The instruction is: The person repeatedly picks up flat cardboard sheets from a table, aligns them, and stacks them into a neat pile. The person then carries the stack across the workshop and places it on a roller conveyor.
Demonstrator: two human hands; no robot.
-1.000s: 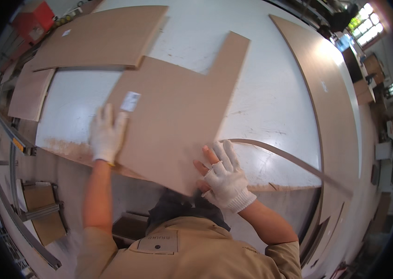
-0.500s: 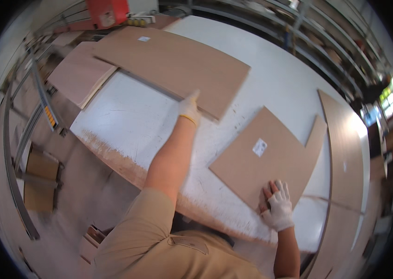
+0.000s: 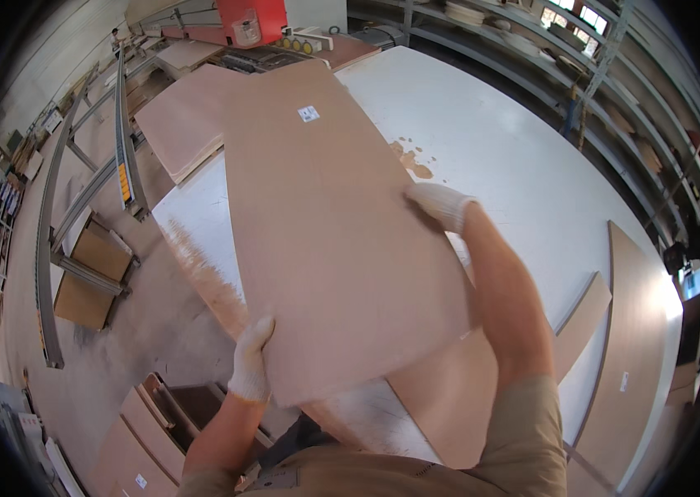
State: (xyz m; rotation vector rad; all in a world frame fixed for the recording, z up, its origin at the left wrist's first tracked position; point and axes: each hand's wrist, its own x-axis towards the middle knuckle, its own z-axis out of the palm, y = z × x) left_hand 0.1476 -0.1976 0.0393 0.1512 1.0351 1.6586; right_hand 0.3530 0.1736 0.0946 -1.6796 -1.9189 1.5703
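A long brown wooden panel [image 3: 337, 248] with a small white label [image 3: 308, 113] slants over the white worktable [image 3: 482, 124], its near end raised close to my body. Around its left edge, near the close corner, the fingers of my left hand [image 3: 252, 356] are closed. My right hand [image 3: 443, 205] grips the opposite long edge farther up, its fingertips partly hidden at the edge. Both hands wear pale gloves. Beneath the panel's near right corner, a second brown panel [image 3: 449, 402] lies on the table, partly covered by my right arm.
A narrow strip of board [image 3: 584, 323] and a long board [image 3: 636, 340] lie at the table's right. Pinkish sheets [image 3: 180, 124] are stacked at the far left, near a metal rail [image 3: 124, 157] and a red machine [image 3: 251, 21]. Shelving [image 3: 607, 74] lines the back; panels [image 3: 147, 435] stand lower left.
The long panel has swung lengthwise toward me, its near end lifted. My left hand moved to its near left edge; my right hand left the smaller panel and took the long panel's right edge.
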